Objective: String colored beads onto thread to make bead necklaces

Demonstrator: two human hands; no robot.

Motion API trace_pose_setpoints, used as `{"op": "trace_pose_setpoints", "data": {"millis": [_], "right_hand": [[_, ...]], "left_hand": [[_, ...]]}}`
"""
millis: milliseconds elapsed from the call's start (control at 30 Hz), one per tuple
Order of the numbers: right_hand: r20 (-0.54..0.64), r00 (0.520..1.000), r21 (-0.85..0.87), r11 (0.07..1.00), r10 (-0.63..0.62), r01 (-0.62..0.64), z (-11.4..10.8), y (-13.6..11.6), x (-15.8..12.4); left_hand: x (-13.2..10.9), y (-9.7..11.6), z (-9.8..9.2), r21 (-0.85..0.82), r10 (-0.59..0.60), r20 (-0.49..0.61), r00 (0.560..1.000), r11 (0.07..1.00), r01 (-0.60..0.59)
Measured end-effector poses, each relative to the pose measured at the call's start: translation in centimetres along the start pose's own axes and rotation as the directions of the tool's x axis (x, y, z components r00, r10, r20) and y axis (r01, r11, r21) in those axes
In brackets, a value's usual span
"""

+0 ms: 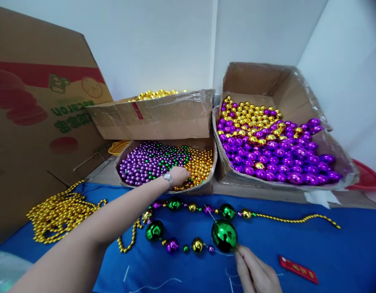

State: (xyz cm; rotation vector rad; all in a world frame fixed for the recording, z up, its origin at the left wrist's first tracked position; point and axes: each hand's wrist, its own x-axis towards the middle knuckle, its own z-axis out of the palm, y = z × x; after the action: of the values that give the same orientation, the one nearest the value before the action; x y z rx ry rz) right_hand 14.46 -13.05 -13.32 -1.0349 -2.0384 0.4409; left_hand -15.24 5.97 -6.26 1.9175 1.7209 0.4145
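My left hand (179,176) is in the low box of small beads, over the line between green and gold beads (201,165). Its fingers look curled down, and what they grip is hidden. My right hand (257,270) pinches a thin needle that passes through a large green bead (224,236); the needle's tip sticks out at the upper left of the bead. Beyond it lies a strung garland of green, purple and gold beads (197,245), curving round on the blue cloth (297,240). A gold bead chain (297,219) runs off its right end.
Heaped gold bead chains (61,215) lie at the left. A large carton (29,122) stands behind them. The right-hand box (239,173) holds bigger purple and gold beads. A red packet (298,268) rests at the right, with loose white threads (157,285) in front.
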Motion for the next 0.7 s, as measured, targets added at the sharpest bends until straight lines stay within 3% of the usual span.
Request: {"op": "trace_pose_setpoints", "data": {"millis": [100,233,300,400,500,700], "right_hand": [[0.015,1.000,0.015,1.000,0.025,-0.025,-0.3,-0.1,0.1],[0.019,0.999,0.069,0.997,0.036,-0.037,-0.3,-0.5,0.6],[0.027,0.999,0.086,0.996,0.038,-0.040,-0.3,-0.8,0.9],[0.035,0.999,0.070,0.997,-0.012,0.010,-0.1,-1.3,1.4],[0.031,0.999,0.035,0.998,-0.045,0.044,0.0,-1.6,1.5],[0.037,0.999,-0.011,0.999,-0.033,0.033,0.1,-1.5,1.0]], "left_hand": [[-1.8,1.4,-1.3,-0.125,0.031,-0.039,0.999,0.992,-0.035],[-6.7,3.8,-1.5,-0.379,0.055,-0.106,0.993,0.921,-0.091],[-9.3,4.8,-0.8,-0.661,0.024,-0.096,0.995,0.746,-0.082],[-12.1,5.5,0.9,-0.938,-0.029,0.006,1.000,0.346,0.016],[-13.4,5.7,2.2,-0.976,-0.041,0.074,0.996,0.200,0.081],[-14.0,6.0,3.4,-0.985,-0.055,0.104,0.993,0.134,0.110]]}}
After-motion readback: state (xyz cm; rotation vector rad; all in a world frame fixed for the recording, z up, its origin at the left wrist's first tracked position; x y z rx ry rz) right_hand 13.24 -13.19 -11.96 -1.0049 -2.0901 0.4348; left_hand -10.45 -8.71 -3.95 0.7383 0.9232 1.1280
